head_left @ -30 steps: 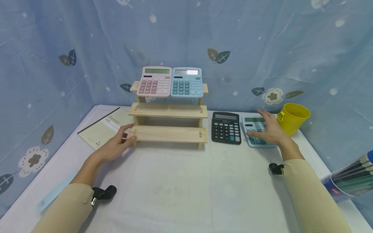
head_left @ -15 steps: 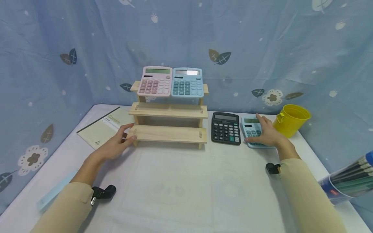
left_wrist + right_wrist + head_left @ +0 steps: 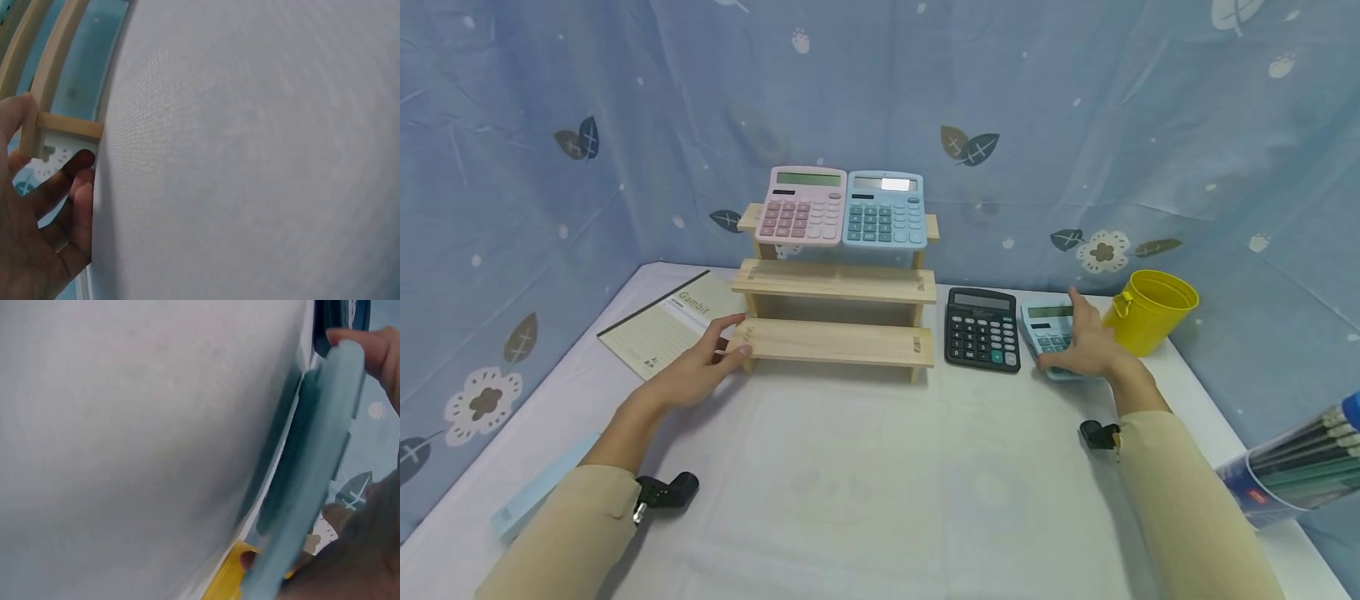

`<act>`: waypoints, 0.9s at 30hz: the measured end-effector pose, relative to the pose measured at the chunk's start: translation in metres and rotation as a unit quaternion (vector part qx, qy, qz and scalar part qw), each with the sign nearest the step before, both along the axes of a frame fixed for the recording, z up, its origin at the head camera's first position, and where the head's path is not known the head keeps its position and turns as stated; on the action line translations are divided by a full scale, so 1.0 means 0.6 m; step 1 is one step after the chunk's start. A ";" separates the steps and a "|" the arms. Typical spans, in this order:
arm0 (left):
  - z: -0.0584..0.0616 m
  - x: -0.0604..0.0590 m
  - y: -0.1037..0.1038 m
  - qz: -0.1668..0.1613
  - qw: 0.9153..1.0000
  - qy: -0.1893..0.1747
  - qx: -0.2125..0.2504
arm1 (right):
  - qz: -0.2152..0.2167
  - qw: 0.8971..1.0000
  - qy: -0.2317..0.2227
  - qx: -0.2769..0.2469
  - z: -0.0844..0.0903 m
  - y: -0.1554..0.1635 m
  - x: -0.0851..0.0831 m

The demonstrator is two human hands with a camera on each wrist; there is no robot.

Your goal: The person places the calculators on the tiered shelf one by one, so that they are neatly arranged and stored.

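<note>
A light blue calculator (image 3: 1043, 323) lies at the right of the table, beside a black calculator (image 3: 982, 327). My right hand (image 3: 1062, 332) grips it, thumb at the near edge and fingers over the far side. The right wrist view shows this calculator (image 3: 319, 456) tilted up off the white cloth (image 3: 125, 425). My left hand (image 3: 732, 340) holds the left end of the bottom step of a wooden stepped shelf (image 3: 838, 343). In the left wrist view the thumb and fingers (image 3: 72, 187) pinch the shelf's corner post (image 3: 62, 125). A pink calculator (image 3: 801, 206) and a blue one (image 3: 883, 210) lean on the top step.
A yellow cup (image 3: 1150, 308) stands just right of the held calculator. A notebook (image 3: 662, 329) lies left of the shelf and a pale blue ruler (image 3: 542, 492) near the left edge. A tube of pencils (image 3: 1292, 471) pokes in at the right. Blue curtain surrounds the table.
My right hand drew back from lying flat over the light blue calculator and closed on it, raising its edge. The left hand has stayed on the shelf.
</note>
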State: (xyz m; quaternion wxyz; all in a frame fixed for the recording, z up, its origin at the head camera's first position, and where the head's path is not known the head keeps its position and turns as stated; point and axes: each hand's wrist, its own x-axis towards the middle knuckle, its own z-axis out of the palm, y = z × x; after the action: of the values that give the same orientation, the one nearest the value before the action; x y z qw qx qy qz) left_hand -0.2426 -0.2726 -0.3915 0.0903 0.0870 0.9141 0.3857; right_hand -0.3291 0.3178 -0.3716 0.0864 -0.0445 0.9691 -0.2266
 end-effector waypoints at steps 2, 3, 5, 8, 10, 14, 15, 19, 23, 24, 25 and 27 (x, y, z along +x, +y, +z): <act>0.000 0.000 0.000 0.000 1.000 0.001 0.000 | -0.003 1.000 0.018 -0.001 0.000 0.000 -0.001; 0.000 0.001 0.000 0.000 1.000 0.001 0.001 | -0.004 1.000 0.027 -0.003 0.001 0.000 0.000; 0.000 0.001 0.000 -0.002 1.000 0.003 0.002 | -0.005 0.999 0.045 -0.014 0.004 -0.001 0.001; 0.001 0.002 0.000 -0.002 1.000 0.004 0.006 | 0.003 0.997 0.071 -0.023 0.014 -0.005 0.005; 0.000 0.002 0.000 -0.003 1.000 0.005 0.009 | 0.009 0.996 0.088 -0.027 0.022 -0.010 0.010; -0.002 0.001 0.000 -0.005 1.000 0.007 0.013 | 0.012 0.994 0.104 -0.033 0.040 -0.022 0.023; -0.002 0.001 0.000 -0.006 1.000 0.007 0.014 | 0.013 0.994 0.105 -0.035 0.044 -0.026 0.027; -0.004 0.001 0.001 -0.007 1.000 0.008 0.013 | 0.021 0.993 0.105 -0.049 0.064 -0.040 0.041; -0.003 0.002 0.001 -0.004 1.000 0.011 0.009 | 0.037 0.991 0.110 -0.072 0.085 -0.057 0.051; -0.002 0.003 0.000 -0.004 1.000 0.012 0.010 | 0.038 0.990 0.111 -0.077 0.091 -0.061 0.053; -0.002 0.003 0.000 -0.005 1.000 0.013 0.011 | 0.039 0.990 0.111 -0.080 0.097 -0.065 0.055; -0.002 0.003 0.000 -0.004 1.000 0.014 0.012 | 0.041 0.990 0.108 -0.084 0.108 -0.072 0.059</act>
State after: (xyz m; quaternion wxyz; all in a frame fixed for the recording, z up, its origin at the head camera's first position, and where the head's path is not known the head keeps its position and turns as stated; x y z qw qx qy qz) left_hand -0.2407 -0.2728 -0.3927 0.0780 0.0974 0.9101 0.3952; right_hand -0.2939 0.2744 -0.3071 -0.0137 -0.1157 0.9476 -0.2973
